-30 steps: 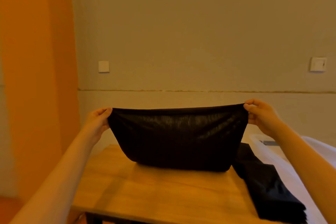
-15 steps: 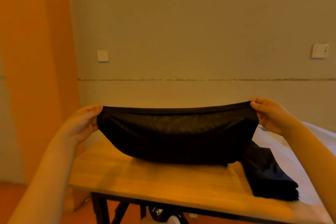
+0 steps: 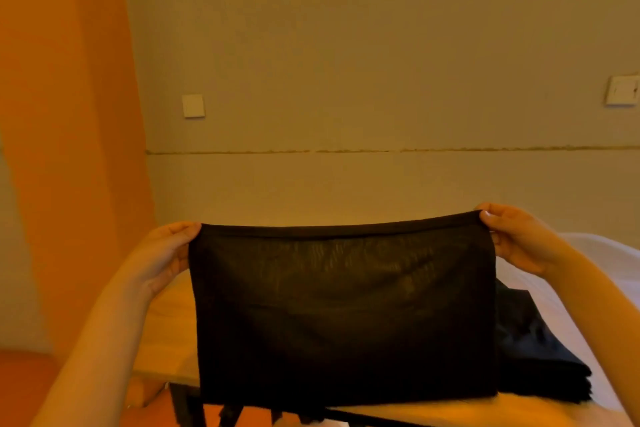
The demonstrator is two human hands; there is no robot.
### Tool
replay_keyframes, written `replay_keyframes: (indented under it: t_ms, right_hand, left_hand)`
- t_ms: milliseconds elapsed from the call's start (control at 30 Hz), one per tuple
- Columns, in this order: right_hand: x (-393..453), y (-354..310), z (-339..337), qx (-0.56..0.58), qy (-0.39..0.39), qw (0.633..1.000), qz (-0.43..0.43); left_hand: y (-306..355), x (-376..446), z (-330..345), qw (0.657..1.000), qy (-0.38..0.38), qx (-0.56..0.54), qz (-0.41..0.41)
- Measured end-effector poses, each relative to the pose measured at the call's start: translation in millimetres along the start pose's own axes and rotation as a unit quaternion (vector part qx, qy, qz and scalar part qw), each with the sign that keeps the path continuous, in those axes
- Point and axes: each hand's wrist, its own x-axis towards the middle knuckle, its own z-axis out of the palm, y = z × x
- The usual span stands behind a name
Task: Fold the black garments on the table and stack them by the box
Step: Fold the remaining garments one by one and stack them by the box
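Observation:
A sheer black garment (image 3: 343, 315) hangs flat in the air in front of me, above the wooden table (image 3: 173, 329). My left hand (image 3: 166, 253) pinches its upper left corner. My right hand (image 3: 512, 239) pinches its upper right corner. The top hem is stretched taut between both hands, and the cloth drops past the table's front edge. To the right, a pile of folded black garments (image 3: 533, 350) lies on the table, partly hidden behind the held piece. No box shows in this view.
White material (image 3: 595, 274) lies along the right side beside the folded pile. The table's dark legs (image 3: 183, 406) show below its front edge. An orange wall panel (image 3: 69, 149) stands at the left, with a beige wall and two switch plates behind.
The garment has been lifted off the table and now hangs full length as a flat rectangle. Both hands have risen slightly and stayed on its corners. The view has tilted down.

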Motion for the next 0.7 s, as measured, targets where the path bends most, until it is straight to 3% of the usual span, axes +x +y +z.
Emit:
replay_keyframes:
  t_ms: [233, 433, 500, 567, 633, 700]
  right_hand:
    - [52, 31, -8, -0.032, 0.059, 0.996, 0.062]
    - [153, 69, -14, -0.104, 0.143, 0.976, 0.127]
    - [186, 90, -15, -0.165, 0.201, 0.954, 0.150]
    - [209, 110, -8, -0.273, 0.252, 0.912, 0.173]
    - [214, 128, 11, -0.410, 0.225, 0.860, 0.204]
    - [207, 146, 39, -0.512, 0.130, 0.823, 0.207]
  left_hand:
    - [-31, 65, 21, 0.998, 0.018, 0.025, -0.062]
    - [-63, 162, 44, 0.992, 0.032, 0.055, -0.109]
    - [-83, 195, 55, 0.988, 0.064, 0.076, -0.120]
    - [-107, 216, 66, 0.971, 0.111, 0.182, -0.109]
    - [-135, 217, 82, 0.919, 0.111, 0.373, -0.059]
    - [-158, 198, 103, 0.894, 0.032, 0.447, 0.011]
